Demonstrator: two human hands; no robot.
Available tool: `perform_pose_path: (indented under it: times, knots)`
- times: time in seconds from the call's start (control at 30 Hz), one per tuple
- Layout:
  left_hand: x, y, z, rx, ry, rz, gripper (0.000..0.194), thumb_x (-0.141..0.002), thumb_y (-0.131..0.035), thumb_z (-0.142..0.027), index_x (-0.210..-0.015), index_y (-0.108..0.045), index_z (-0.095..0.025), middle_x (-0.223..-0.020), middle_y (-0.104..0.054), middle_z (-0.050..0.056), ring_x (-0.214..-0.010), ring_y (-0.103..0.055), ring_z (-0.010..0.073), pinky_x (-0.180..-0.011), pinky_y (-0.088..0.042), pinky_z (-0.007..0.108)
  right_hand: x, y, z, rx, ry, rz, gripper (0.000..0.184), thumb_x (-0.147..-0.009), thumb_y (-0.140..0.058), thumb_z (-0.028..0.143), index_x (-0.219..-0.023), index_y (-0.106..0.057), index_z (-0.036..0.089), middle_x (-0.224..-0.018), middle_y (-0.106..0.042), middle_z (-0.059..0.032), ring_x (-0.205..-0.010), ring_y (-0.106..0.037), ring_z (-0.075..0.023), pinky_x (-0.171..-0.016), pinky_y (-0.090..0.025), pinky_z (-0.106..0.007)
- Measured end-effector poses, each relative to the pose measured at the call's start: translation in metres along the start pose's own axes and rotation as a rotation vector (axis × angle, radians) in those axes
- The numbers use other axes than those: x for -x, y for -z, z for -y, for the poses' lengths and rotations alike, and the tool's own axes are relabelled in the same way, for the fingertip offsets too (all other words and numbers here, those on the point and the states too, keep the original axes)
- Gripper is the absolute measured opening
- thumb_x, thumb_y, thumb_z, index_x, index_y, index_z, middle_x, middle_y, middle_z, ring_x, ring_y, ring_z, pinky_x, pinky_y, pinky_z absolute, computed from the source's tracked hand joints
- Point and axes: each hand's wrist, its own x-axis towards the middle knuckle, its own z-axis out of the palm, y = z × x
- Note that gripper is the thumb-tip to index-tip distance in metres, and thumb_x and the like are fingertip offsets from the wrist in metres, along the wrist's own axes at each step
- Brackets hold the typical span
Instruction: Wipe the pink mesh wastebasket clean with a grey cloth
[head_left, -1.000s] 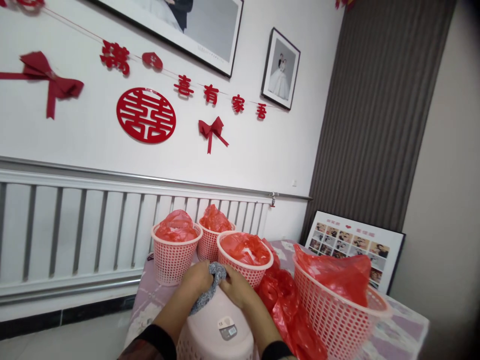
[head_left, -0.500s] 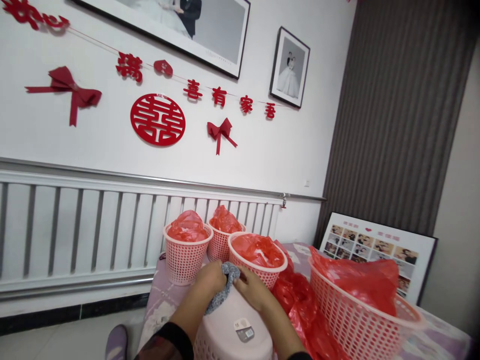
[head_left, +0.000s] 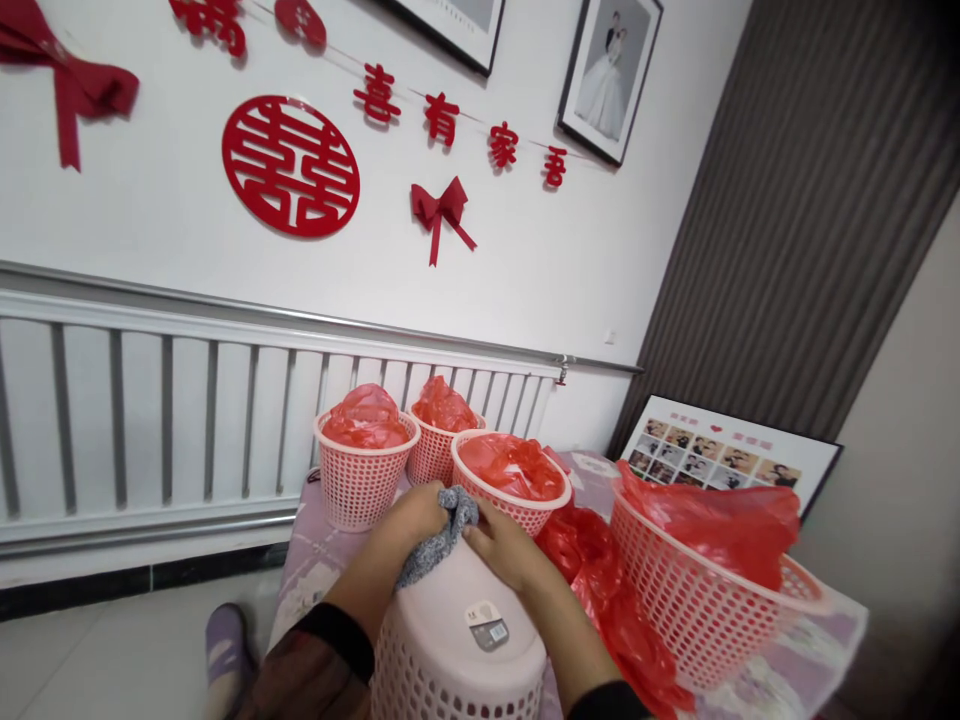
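Cloth bunched in left hand grip | right hand touching it, loosely open | atop upturned basket

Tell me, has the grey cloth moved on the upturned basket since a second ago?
No. The cloth sits at the same far edge of the upturned basket, under both hands; only the camera shifted.

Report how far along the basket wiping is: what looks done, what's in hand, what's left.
Looks done: four upright baskets, such as the left basket and the large basket, hold red bags. In hand: the left hand presses a grey cloth on the upturned basket; the right hand rests on its base. Left: this basket is unlined, with a loose red bag beside it.
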Motion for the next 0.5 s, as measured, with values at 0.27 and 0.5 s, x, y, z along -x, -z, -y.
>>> perform_pose_path:
  times: [0.27,0.5]
  knots:
    - [0.036,0.006,0.029,0.303,0.006,-0.112,0.024,-0.083,-0.060,-0.017,-0.105,-0.070,-0.016,-0.111,-0.082,0.010,-0.103,-0.075,0.0216,-0.091,-0.057,0.028,0.000,-0.003,-0.002,0.009,-0.057,0.013,0.053,-0.093,-0.060,0.041,-0.141,-0.062,0.017,-0.141,-0.070,-0.0158,-0.129,-0.066,-0.0293,-0.115,-0.047,-0.049]
    - [0.101,-0.038,0.088,0.405,0.199,-0.327,0.050,-0.083,-0.049,-0.012,-0.132,-0.059,-0.014,-0.136,-0.075,0.012,-0.127,-0.069,0.0224,-0.114,-0.052,0.032,0.001,0.000,-0.001,0.092,-0.156,0.049,0.050,-0.092,-0.061,0.040,-0.135,-0.066,0.016,-0.145,-0.068,-0.0162,-0.134,-0.064,-0.0294,-0.120,-0.043,-0.049]
